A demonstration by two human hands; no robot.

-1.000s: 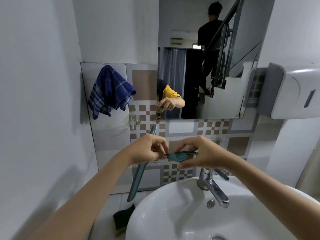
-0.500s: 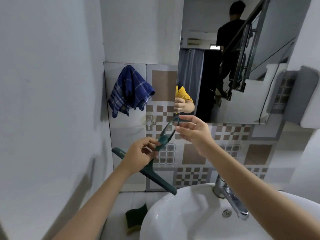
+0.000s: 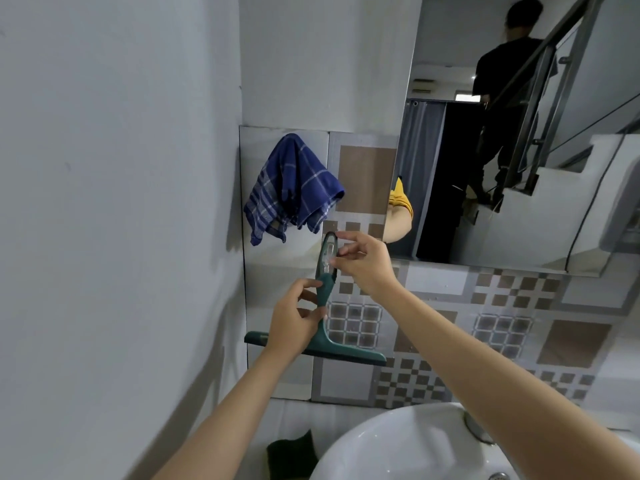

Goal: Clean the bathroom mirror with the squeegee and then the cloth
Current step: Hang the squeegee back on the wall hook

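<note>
Squeegee now stands handle-up at frame centre, swung from horizontal; your left hand grips its neck, your right hand pinches the handle top (hanging it, likely), cloth untouched.

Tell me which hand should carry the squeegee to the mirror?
Left hand: it grips the squeegee mid-handle. The right hand only pinches the handle's top, though it is nearer the mirror.

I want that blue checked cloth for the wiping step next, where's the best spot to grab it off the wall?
Take the blue checked cloth near its peak, where the bunched folds gather at the wall. Come from the front and lift up and off; the loose corners below would only slip.
</note>
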